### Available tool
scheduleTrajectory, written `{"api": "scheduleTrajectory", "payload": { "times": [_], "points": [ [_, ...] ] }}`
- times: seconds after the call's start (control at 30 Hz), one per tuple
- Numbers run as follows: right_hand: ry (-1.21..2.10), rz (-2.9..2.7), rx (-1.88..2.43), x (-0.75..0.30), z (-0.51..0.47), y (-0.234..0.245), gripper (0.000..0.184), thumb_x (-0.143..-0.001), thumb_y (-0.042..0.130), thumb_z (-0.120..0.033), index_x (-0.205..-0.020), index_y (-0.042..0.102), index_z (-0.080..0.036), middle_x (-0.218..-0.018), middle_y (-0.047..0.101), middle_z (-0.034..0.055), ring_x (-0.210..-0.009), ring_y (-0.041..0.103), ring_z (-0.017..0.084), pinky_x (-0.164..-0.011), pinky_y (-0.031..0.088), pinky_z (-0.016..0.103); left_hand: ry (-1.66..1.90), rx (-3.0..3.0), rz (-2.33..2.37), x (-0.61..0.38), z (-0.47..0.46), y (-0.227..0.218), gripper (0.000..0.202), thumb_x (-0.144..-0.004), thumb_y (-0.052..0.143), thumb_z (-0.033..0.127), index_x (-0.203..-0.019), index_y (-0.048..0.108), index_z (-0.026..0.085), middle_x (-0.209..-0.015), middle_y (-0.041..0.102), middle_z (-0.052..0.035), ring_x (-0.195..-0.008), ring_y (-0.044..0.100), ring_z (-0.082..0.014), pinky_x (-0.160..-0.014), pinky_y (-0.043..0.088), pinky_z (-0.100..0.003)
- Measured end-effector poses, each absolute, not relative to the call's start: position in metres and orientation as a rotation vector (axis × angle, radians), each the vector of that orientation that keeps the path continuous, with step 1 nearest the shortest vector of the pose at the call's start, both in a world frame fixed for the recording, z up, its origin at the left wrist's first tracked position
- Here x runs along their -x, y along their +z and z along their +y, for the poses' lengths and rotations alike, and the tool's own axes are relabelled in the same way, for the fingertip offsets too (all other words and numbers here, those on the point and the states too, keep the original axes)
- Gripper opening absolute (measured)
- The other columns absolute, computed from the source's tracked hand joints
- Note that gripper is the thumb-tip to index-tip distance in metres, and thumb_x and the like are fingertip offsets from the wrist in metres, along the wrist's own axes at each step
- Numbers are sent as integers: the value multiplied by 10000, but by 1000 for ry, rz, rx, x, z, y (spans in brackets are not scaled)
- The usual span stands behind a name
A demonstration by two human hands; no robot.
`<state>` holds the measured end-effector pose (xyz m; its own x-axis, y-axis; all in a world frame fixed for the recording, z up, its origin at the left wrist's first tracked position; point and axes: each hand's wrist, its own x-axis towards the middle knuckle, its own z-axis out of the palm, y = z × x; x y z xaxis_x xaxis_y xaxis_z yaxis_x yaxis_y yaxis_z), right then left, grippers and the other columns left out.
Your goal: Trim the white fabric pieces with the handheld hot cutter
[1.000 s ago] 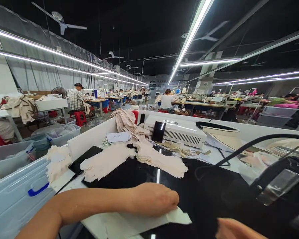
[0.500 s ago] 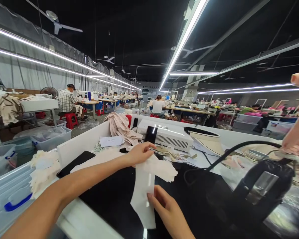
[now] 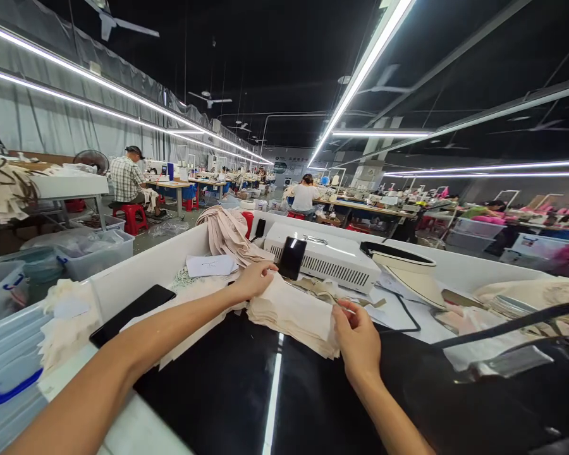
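A stack of cream fabric pieces (image 3: 294,309) lies across the back of the shiny black work surface (image 3: 227,392), its layered edges facing me. My left hand (image 3: 256,281) is at the stack's left end, fingers closed at the edge of the top fabric piece; the fingertips are partly hidden. At the right end, my right hand (image 3: 359,335) pinches the corner of that piece between thumb and fingers. More cream fabric (image 3: 201,303) spreads under and beside my left forearm.
Behind the stack are an upright phone (image 3: 293,258), a white vented machine (image 3: 329,256) and a cream visor (image 3: 398,265). A dark tablet-like slab (image 3: 133,314) lies left. Pinkish fabric (image 3: 227,234) drapes over the back wall. Black cable (image 3: 507,325) arches at right. Co-workers sit beyond.
My right hand has moved up and right. The pale piece that hung toward me now lies across the stack. My left hand has shifted slightly left; the view has turned a little.
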<state>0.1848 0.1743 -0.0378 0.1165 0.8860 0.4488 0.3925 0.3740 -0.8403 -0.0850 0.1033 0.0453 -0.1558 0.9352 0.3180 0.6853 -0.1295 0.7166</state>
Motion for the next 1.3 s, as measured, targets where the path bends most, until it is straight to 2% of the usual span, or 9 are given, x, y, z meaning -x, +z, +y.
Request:
{"api": "scheduleTrajectory", "payload": {
  "times": [0.1, 0.2, 0.5, 0.73, 0.87, 0.97, 1.17, 1.3],
  "points": [
    [569, -1509, 1289, -189, 194, -44, 405, -1168, 823, -553, -1374, 790, -205, -1266, 834, 72, -1032, 822, 236, -940, 726, 444, 1119, -1818, 1886, 88, 104, 32, 413, -1204, 841, 451, -1528, 767, 206, -1547, 770, -137, -1307, 806, -319, -1114, 729, -540],
    [566, -1565, 1309, -192, 212, -49, 414, -1163, 852, -488, -1461, 778, -210, -1425, 817, 105, -1185, 834, 279, -1024, 745, 499, 1058, -1834, 1927, 91, 105, 22, 403, -1205, 840, 452, -1515, 773, 202, -1533, 776, -133, -1301, 809, -319, -1114, 729, -539],
    [394, -1840, 1173, -187, 233, -71, 435, -1164, 850, -479, -1512, 770, -231, -1551, 784, 128, -1311, 814, 312, -1117, 727, 553, 838, -1919, 2021, 89, 101, 1, 407, -1206, 838, 447, -1529, 769, 209, -1560, 766, -140, -1330, 800, -323, -1135, 721, -551],
    [250, -1951, 1047, -199, 206, -67, 417, -1153, 857, -498, -1456, 787, -220, -1519, 796, 122, -1341, 801, 322, -1169, 694, 586, 696, -1936, 2113, 87, 92, 14, 435, -1203, 842, 449, -1554, 757, 207, -1572, 759, -144, -1340, 798, -330, -1137, 721, -560],
    [269, -1989, 993, -198, 171, -61, 264, -1143, 693, -413, -1297, 835, -251, -1367, 849, 132, -1316, 807, 360, -1218, 655, 608, 603, -1925, 2184, 104, 72, 33, 442, -1203, 841, 452, -1561, 753, 207, -1574, 758, -144, -1341, 798, -331, -1138, 720, -562],
    [318, -2010, 947, -193, 137, -60, 336, -1094, 599, -402, -1290, 848, -293, -1342, 869, 121, -1285, 823, 361, -1184, 680, 581, 490, -1872, 2283, 129, 49, 45, 423, -1204, 840, 456, -1536, 764, 205, -1560, 765, -141, -1334, 799, -328, -1136, 720, -557],
    [450, -2034, 833, -183, 86, -56, 349, -1096, 579, -495, -1192, 871, -330, -1294, 893, 103, -1258, 857, 346, -1130, 723, 524, 294, -1724, 2391, 174, 7, 46, 444, -1198, 850, 451, -1554, 754, 204, -1567, 759, -143, -1329, 801, -329, -1123, 726, -555],
    [553, -2069, 772, -183, 75, -50, 352, -1087, 627, -571, -1139, 883, -335, -1269, 911, 106, -1073, 889, 335, -1024, 763, 500, 333, -1694, 2382, 179, -4, 38, 438, -1200, 846, 452, -1551, 757, 206, -1569, 758, -143, -1331, 799, -328, -1126, 724, -554]
  ]
}}
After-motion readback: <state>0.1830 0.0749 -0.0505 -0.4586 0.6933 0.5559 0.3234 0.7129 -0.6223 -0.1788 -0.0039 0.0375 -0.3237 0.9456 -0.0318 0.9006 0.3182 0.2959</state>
